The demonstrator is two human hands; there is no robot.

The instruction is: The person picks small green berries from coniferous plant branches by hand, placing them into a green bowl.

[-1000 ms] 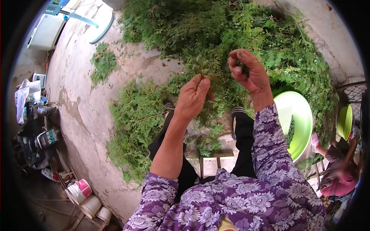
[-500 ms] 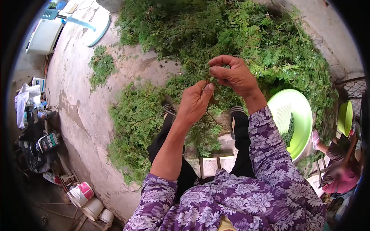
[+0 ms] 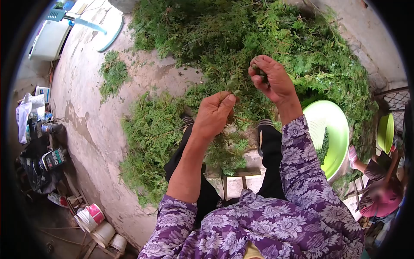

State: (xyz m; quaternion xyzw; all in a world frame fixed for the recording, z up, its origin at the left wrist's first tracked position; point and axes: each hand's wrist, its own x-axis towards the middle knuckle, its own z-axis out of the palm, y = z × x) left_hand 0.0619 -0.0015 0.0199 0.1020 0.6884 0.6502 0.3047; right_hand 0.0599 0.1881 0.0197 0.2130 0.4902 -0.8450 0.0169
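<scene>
Between thumb and fingers, my left hand (image 3: pixel 215 111) pinches a green sprig (image 3: pixel 234 91) in front of my knees. My right hand (image 3: pixel 274 78), up and to the right of it, is curled around small green cones (image 3: pixel 260 73) that show between the fingers. The two hands are apart. Behind and beneath them spreads a large heap of green branches (image 3: pixel 211 30). A smaller pile of cuttings (image 3: pixel 151 125) lies left of my feet. Right of my right forearm stands a bright green basin (image 3: pixel 338 129) with green cones along one side inside it.
At the right edge a person (image 3: pixel 381 194) sits near another green basin (image 3: pixel 386 131). White buckets (image 3: pixel 103 234) stand at the lower left, with bags and dark clutter (image 3: pixel 36 168) above them. A pale fan base (image 3: pixel 113 36) is on the floor at the upper left.
My right hand has moved away to the right and slightly up from my left hand, and its fingers have closed around cones. My left hand has shifted slightly and keeps its pinch.
</scene>
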